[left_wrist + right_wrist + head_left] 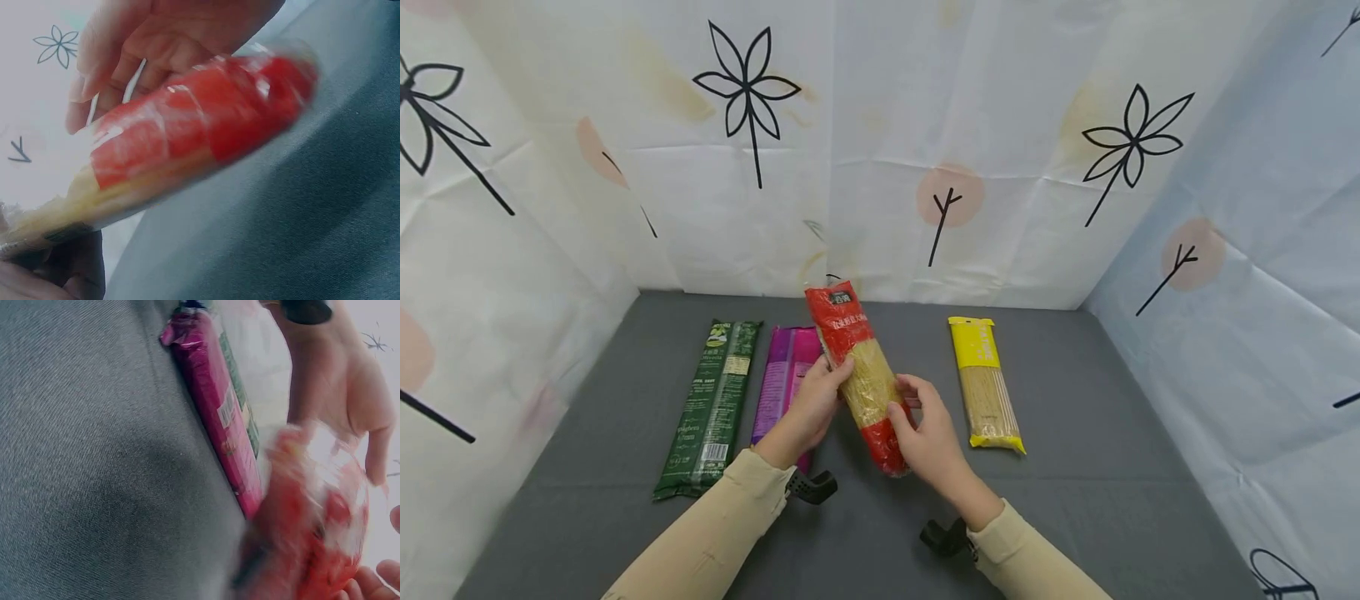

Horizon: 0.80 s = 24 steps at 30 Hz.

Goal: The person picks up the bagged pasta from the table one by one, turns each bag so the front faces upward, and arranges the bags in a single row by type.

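Observation:
A red-and-yellow clear-wrapped noodle packet [867,379] is held up over the table, tilted with its top toward the left. My left hand [811,408] grips its left side near the middle, thumb across the front. At the packet's lower right edge is my right hand [928,429], thumb and fingers spread and loosely bent, fingertips right at the wrapper. In the left wrist view, the right hand's palm [172,47] faces the red end of the packet [206,115]. The right wrist view shows the packet [325,512] blurred, close to the camera.
A dark green spaghetti packet [711,408] lies at left on the grey table [1075,500]. Beside it a purple packet [775,383] is partly hidden by my left hand. A yellow noodle packet [985,383] lies at right. Patterned white cloth [880,125] hangs around the table.

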Motion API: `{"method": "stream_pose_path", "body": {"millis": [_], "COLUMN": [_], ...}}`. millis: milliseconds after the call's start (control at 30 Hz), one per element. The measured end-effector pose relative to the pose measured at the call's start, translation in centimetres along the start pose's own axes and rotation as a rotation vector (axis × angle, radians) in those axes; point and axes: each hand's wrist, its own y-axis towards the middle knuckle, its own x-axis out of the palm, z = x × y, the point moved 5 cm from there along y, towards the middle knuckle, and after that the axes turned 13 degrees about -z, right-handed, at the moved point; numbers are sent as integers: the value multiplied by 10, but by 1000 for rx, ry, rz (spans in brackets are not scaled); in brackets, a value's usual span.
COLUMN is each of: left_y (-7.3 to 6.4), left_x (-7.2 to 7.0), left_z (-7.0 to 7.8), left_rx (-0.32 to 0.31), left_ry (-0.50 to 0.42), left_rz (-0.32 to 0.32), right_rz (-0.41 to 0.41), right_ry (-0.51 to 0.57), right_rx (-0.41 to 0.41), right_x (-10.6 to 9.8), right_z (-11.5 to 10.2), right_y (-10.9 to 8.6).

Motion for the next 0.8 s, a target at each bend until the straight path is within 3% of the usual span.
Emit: {"method": "stream_pose_path", "body": {"millis": [300, 400, 600, 800], "left_y": [0, -1, -1, -1], "left_x": [5, 4, 2, 0], "left_z": [-4, -6, -12, -18], "left_rx": [-3, -8, -23, -52], "left_ry": [15, 23, -22, -41], "left_rz": [-71, -69, -67, -61], "right_rz": [-161, -195, -176, -175], "right_ry": [335, 405, 505, 591], "right_rx": [259, 295, 328, 374], "right_x": [-1, 2, 15, 21], "right_z": [-4, 1, 27, 30], "right_y": [-2, -3, -3, -4]}}
